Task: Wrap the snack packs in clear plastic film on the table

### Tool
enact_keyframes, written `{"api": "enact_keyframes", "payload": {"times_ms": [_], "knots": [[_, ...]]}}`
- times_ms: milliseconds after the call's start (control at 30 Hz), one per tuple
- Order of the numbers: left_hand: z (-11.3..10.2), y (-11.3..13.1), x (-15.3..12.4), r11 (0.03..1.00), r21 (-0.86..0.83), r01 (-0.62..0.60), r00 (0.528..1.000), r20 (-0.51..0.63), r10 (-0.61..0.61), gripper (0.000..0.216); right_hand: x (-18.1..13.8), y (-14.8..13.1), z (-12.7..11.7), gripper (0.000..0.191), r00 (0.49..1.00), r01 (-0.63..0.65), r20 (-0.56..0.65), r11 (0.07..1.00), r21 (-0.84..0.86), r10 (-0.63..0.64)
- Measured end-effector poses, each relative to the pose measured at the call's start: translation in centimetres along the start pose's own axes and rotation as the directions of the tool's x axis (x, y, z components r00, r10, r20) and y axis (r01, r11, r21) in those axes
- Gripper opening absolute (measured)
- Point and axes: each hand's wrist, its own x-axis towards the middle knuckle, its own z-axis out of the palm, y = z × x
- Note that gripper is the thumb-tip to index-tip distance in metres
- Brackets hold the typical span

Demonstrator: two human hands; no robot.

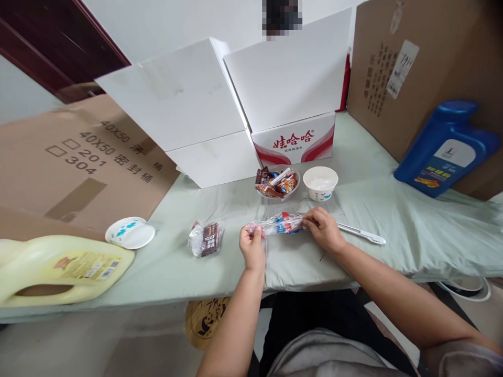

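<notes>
Stretched between my two hands is a clear plastic bag with red and blue packets inside. My left hand pinches its left end, and my right hand pinches the right end. Just beyond the bag stands a clear bowl full of wrapped snacks. A white paper bowl with something clear in it is beside that. Close to my right wrist lies a white utility knife. Left of my hands rests another clear bag holding a brown cocoa packet.
White boxes and a red-and-white carton line the back. Cardboard boxes flank the table. A blue bottle stands right. At left are a yellow jug and a tipped paper bowl. The cloth-covered table's front edge is near me.
</notes>
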Motion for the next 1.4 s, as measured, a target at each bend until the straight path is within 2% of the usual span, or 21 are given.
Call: {"api": "enact_keyframes", "payload": {"times_ms": [167, 267, 333, 433, 533, 700, 767, 833, 900, 967, 1000, 1067, 1100, 1133, 1167, 1200, 1233, 1267, 1300, 1367, 1400], "knots": [[0.0, 0.4, 0.5, 0.994, -0.071, 0.078, 0.985, -0.147, -0.088, 0.04, 0.3, 0.4, -0.5, 0.01, 0.999, -0.02, -0.033, 0.998, -0.052, 0.018], [0.0, 0.4, 0.7, 0.991, -0.064, 0.121, 0.977, -0.169, -0.13, 0.04, 0.2, 0.9, -0.4, 0.012, 0.996, -0.078, -0.042, 0.994, -0.073, 0.075], [0.0, 0.3, 0.6, 0.992, -0.051, 0.113, 0.984, -0.134, -0.119, 0.038, 0.1, 1.1, -0.2, 0.015, 0.997, -0.076, 0.012, 0.993, -0.09, 0.078], [0.2, 0.3, 0.4, 0.998, -0.029, 0.057, 0.995, -0.081, -0.059, 0.035, -0.1, 0.8, 0.0, 0.037, 0.984, 0.048, 0.177, 0.991, -0.122, -0.025], [0.2, 0.6, 0.3, 0.997, -0.046, 0.062, 0.993, -0.101, -0.066, 0.034, 0.0, 0.2, -0.2, 0.017, 0.962, 0.143, 0.243, 0.987, -0.069, -0.122], [-1.5, 1.7, 0.6, 0.983, -0.012, 0.185, 0.979, -0.082, -0.186, 0.036, 0.5, -1.0, -2.8, 0.011, 0.969, 0.203, 0.133, 0.978, 0.054, -0.208], [-3.2, 2.0, 1.0, 0.982, 0.1, 0.161, 0.987, -0.032, -0.158, 0.033, 0.0, -1.5, -4.3, 0.013, 0.927, 0.297, 0.236, 0.955, 0.015, -0.292], [-5.1, 2.3, 1.6, 0.963, 0.228, 0.142, 0.99, -0.016, -0.142, 0.029, -1.1, -1.8, -5.4, 0.018, 0.855, 0.376, 0.405, 0.925, -0.054, -0.324], [-6.7, 2.7, 1.8, 0.931, 0.353, 0.097, 0.994, -0.078, -0.074, 0.024, -2.6, -2.1, -6.1, 0.023, 0.786, 0.418, 0.546, 0.9, -0.123, -0.29], [-7.5, 3.4, 1.3, 0.871, 0.49, -0.044, 0.977, -0.161, 0.14, 0.02, -4.1, -2.2, -6.3, 0.024, 0.751, 0.424, 0.615, 0.89, -0.169, -0.241], [-7.5, 3.8, 0.7, 0.816, 0.557, -0.155, 0.944, -0.16, 0.288, 0.018, -4.7, -2.4, -6.3, 0.024, 0.747, 0.417, 0.627, 0.891, -0.182, -0.221], [-6.5, 5.0, -1.3, 0.66, 0.617, -0.429, 0.847, 0.022, 0.531, 0.014, -5.5, -2.7, -6.0, 0.024, 0.753, 0.394, 0.629, 0.898, -0.196, -0.193], [-5.7, 5.6, -2.5, 0.582, 0.576, -0.574, 0.791, 0.207, 0.576, 0.011, -5.8, -2.9, -5.9, 0.024, 0.758, 0.383, 0.626, 0.902, -0.2, -0.184], [-4.8, 6.1, -3.7, 0.527, 0.485, -0.698, 0.715, 0.434, 0.548, 0.012, -5.9, -3.1, -5.7, 0.025, 0.76, 0.377, 0.624, 0.904, -0.199, -0.18], [-3.8, 6.5, -4.8, 0.503, 0.391, -0.771, 0.619, 0.646, 0.447, 0.016, -5.9, -3.3, -5.6, 0.025, 0.76, 0.374, 0.625, 0.906, -0.198, -0.177], [-3.0, 6.7, -5.7, 0.488, 0.341, -0.804, 0.534, 0.775, 0.339, 0.018, -5.9, -3.4, -5.5, 0.026, 0.758, 0.374, 0.628, 0.906, -0.196, -0.177], [-2.3, 6.8, -6.4, 0.472, 0.337, -0.815, 0.49, 0.835, 0.25, 0.02, -5.8, -3.6, -5.5, 0.027, 0.755, 0.376, 0.631, 0.906, -0.194, -0.178], [-1.8, 6.7, -6.8, 0.45, 0.365, -0.815, 0.485, 0.854, 0.186, 0.02, -5.7, -3.7, -5.5, 0.027, 0.757, 0.372, 0.63, 0.907, -0.197, -0.174], [-1.6, 6.5, -7.1, 0.42, 0.411, -0.809, 0.511, 0.845, 0.157, 0.019, -5.5, -3.7, -5.4, 0.027, 0.771, 0.359, 0.616, 0.91, -0.206, -0.165], [-1.6, 5.9, -7.2, 0.37, 0.483, -0.794, 0.563, 0.813, 0.148, 0.019, -4.9, -3.7, -5.4, 0.025, 0.825, 0.318, 0.548, 0.915, -0.25, -0.137], [-1.7, 5.5, -7.2, 0.353, 0.493, -0.795, 0.567, 0.812, 0.142, 0.018, -4.4, -3.6, -5.3, 0.026, 0.853, 0.299, 0.507, 0.912, -0.281, -0.123]]}}
